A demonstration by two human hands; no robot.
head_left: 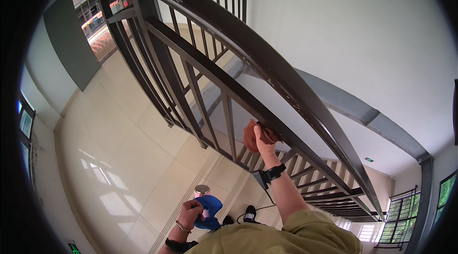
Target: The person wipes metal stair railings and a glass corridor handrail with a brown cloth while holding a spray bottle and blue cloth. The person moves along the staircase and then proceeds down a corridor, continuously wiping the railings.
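Note:
My right hand (264,143) grips a reddish-brown cloth (252,136) and presses it against the lower rail (229,87) of a dark metal stair railing. Below and to the left, my left hand (191,212) is closed on a blue cloth (211,211), close to my body. A pink container with a metallic lid (202,189) shows just beyond the blue cloth; whether my left hand also holds it, I cannot tell. The thick dark handrail (261,57) runs above the lower rail, its finish chipped in places.
Stairs (300,168) descend behind the railing at the lower right. Glossy beige floor tiles (143,146) lie to the left. Near my feet is a shoe (250,212). A black cable (266,206) hangs from my right wrist strap. A grey door panel (69,39) stands at the upper left.

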